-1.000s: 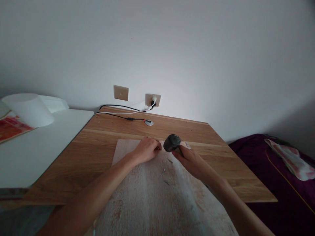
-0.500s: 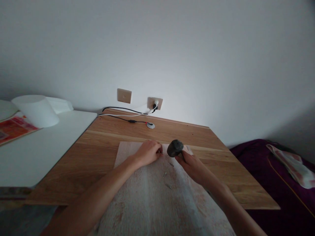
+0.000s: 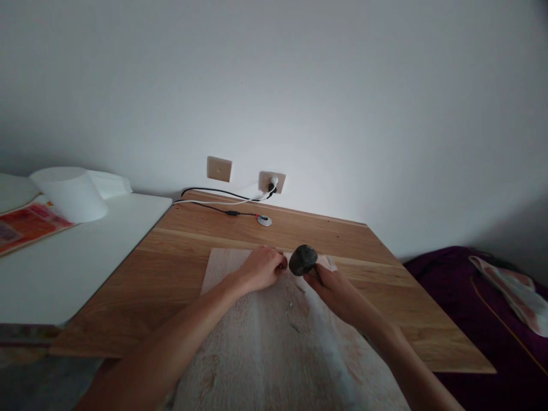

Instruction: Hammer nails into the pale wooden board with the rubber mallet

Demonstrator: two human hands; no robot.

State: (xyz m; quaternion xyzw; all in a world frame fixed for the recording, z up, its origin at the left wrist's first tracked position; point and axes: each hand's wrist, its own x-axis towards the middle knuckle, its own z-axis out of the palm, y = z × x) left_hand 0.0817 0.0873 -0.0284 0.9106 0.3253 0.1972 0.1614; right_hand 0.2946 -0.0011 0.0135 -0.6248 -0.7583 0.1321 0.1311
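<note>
A pale, worn board (image 3: 257, 354) lies on a wooden table (image 3: 180, 268). My right hand (image 3: 336, 288) is closed round the handle of a hammer whose dark head (image 3: 303, 260) hangs just over the board's far end. My left hand (image 3: 261, 267) rests on the board right beside the hammer head, its fingertips pinched on something too small to make out. Two or three loose nails (image 3: 292, 317) lie on the board between my forearms.
A white desk (image 3: 64, 262) adjoins the table on the left, bearing a white shade-like cone (image 3: 71, 194) and a red printed sheet (image 3: 23, 225). Cables (image 3: 222, 202) run from a wall socket (image 3: 271, 182) across the table's far edge. A dark purple bed (image 3: 492, 319) stands at right.
The hammer head has come down a little and closer to my left fingertips. The camera has shifted slightly, so the scene sits lower and further right.
</note>
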